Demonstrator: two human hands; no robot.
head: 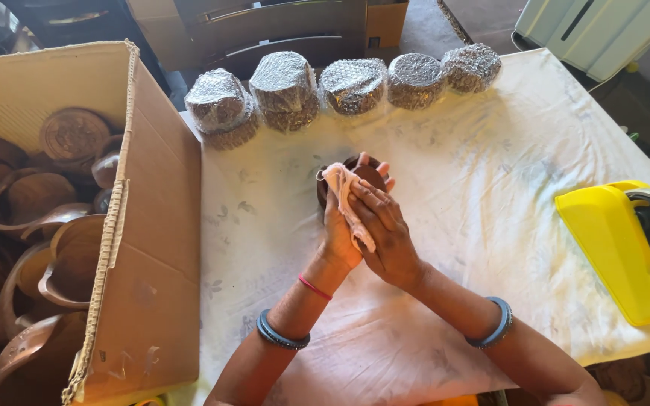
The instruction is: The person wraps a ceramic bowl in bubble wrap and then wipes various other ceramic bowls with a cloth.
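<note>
My left hand (338, 225) grips a dark brown clay cup (366, 171) above the middle of the table. A pale pink cloth (346, 195) lies pressed against the cup under my right hand (385, 237), draped from the rim down between both hands. Most of the cup is hidden by my fingers and the cloth. Both wrists wear blue bangles, and the left also has a thin red thread.
A large open cardboard box (152, 225) at the left holds several brown clay cups (62, 256). Several bubble-wrapped bundles (283, 89) line the table's far edge. A yellow tape dispenser (626, 248) sits at the right on the white cloth-covered table (490, 173).
</note>
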